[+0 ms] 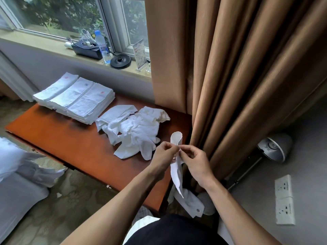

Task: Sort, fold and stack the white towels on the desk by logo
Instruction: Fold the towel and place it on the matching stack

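Item: one towel (177, 172), which I pinch with left hand (163, 154) and right hand (194, 162) side by side, long axis hanging below.

White terry-cloth towels (134, 131) lie on a smooth, glossy wooden desk (70, 144).

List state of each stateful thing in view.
held towel: unfolded, hanging
left hand: pinching held towel
right hand: pinching held towel
folded stacks: three, side by side on desk
loose pile: crumpled on desk
water bottle: upright, capped
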Available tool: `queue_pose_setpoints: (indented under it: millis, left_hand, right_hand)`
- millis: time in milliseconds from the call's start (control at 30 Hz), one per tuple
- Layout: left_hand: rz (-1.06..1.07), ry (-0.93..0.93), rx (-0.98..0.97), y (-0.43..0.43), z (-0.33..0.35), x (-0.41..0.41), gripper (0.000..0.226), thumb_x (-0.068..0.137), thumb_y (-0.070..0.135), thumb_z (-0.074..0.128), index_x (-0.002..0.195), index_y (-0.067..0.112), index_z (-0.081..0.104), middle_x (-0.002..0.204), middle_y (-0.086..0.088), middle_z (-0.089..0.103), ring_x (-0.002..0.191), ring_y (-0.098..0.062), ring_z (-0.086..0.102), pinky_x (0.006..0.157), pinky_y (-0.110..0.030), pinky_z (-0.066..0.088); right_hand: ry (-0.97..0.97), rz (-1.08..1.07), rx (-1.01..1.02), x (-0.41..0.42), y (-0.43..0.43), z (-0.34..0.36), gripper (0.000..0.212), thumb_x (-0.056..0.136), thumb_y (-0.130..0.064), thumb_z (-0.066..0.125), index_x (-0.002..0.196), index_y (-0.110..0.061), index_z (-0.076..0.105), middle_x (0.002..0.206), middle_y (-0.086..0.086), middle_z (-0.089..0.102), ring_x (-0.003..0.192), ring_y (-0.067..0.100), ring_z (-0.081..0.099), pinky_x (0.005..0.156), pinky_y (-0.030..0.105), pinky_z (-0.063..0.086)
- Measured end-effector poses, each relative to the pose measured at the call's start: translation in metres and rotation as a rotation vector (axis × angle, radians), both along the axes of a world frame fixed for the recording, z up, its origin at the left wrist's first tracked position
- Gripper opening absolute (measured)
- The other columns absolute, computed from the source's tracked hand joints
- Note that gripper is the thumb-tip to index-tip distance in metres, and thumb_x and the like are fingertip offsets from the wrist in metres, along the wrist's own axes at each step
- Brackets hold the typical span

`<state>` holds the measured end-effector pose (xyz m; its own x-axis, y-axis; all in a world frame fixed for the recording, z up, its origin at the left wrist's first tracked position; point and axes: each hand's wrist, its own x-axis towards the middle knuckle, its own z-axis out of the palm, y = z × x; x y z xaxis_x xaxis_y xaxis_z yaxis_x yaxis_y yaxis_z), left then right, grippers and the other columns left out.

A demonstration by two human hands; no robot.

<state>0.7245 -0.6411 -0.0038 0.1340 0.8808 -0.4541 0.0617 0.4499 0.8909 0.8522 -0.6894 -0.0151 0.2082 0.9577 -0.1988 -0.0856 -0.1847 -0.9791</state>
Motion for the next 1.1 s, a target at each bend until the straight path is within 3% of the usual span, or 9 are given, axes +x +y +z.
queue_pose_setpoints:
  millis: [167, 333, 433, 567, 667, 833, 1100]
  left_hand:
    - [-0.062, 0.068, 0.004, -0.004, -0.003, 0.001, 0.015, 0.088, 0.017, 0.073, 0.079, 0.015, 0.061, 0.073, 0.001, 0.064, 0.07, -0.012, 0.058, 0.069, -0.026, 0.047]
    - [-0.079, 0.008, -0.036, -0.006, -0.001, 0.003, 0.02, 0.093, 0.023, 0.074, 0.078, 0.013, 0.065, 0.071, 0.0, 0.066, 0.063, -0.011, 0.06, 0.065, -0.022, 0.052]
    - [-0.104, 0.003, -0.031, -0.006, 0.0, 0.005, 0.02, 0.098, 0.025, 0.07, 0.084, 0.011, 0.068, 0.073, -0.003, 0.068, 0.066, -0.014, 0.06, 0.07, -0.028, 0.055]
    - [-0.099, 0.043, 0.034, -0.009, -0.004, 0.006, 0.022, 0.1, 0.025, 0.066, 0.09, 0.006, 0.072, 0.081, -0.004, 0.072, 0.071, -0.012, 0.064, 0.067, -0.027, 0.058]
    - [-0.085, 0.094, 0.082, -0.009, -0.005, 0.006, 0.022, 0.1, 0.024, 0.066, 0.089, 0.006, 0.073, 0.079, -0.002, 0.071, 0.068, -0.01, 0.063, 0.064, -0.026, 0.058]
    - [-0.08, 0.184, 0.176, -0.009, -0.004, 0.006, 0.024, 0.1, 0.022, 0.065, 0.092, 0.001, 0.071, 0.092, -0.019, 0.072, 0.073, -0.017, 0.066, 0.065, -0.036, 0.062]
    - [-0.088, 0.184, 0.191, -0.018, -0.009, 0.005, 0.017, 0.098, 0.019, 0.066, 0.093, 0.004, 0.072, 0.088, -0.015, 0.073, 0.071, -0.014, 0.068, 0.064, -0.03, 0.061]
  right_hand:
    - [0.204, -0.003, -0.13, 0.011, -0.002, -0.009, 0.018, 0.093, -0.003, 0.074, 0.11, -0.009, 0.075, 0.105, 0.011, 0.079, 0.1, 0.021, 0.074, 0.094, 0.032, 0.057]
    - [0.286, -0.073, -0.17, 0.017, 0.0, -0.013, 0.017, 0.09, 0.002, 0.075, 0.103, -0.007, 0.071, 0.092, 0.005, 0.077, 0.089, 0.017, 0.073, 0.083, 0.03, 0.059]
    - [0.316, -0.119, -0.187, 0.018, 0.001, -0.012, 0.02, 0.088, 0.005, 0.075, 0.103, -0.007, 0.07, 0.089, 0.006, 0.075, 0.083, 0.015, 0.073, 0.076, 0.028, 0.06]
    - [0.273, -0.138, -0.2, 0.023, 0.003, -0.011, 0.021, 0.088, 0.007, 0.075, 0.102, -0.007, 0.07, 0.086, 0.004, 0.072, 0.076, 0.007, 0.07, 0.071, 0.023, 0.058]
    - [0.186, -0.12, -0.207, 0.024, 0.005, -0.012, 0.02, 0.088, 0.004, 0.075, 0.102, -0.01, 0.071, 0.088, 0.003, 0.071, 0.078, 0.008, 0.069, 0.08, 0.029, 0.06]
    - [0.112, -0.118, -0.195, 0.022, 0.006, -0.015, 0.019, 0.087, -0.001, 0.078, 0.099, -0.015, 0.074, 0.09, 0.001, 0.074, 0.083, 0.01, 0.07, 0.082, 0.029, 0.059]
    - [0.099, -0.114, -0.177, 0.016, 0.003, -0.019, 0.017, 0.086, -0.001, 0.08, 0.097, -0.012, 0.072, 0.091, 0.005, 0.072, 0.086, 0.012, 0.071, 0.08, 0.027, 0.058]
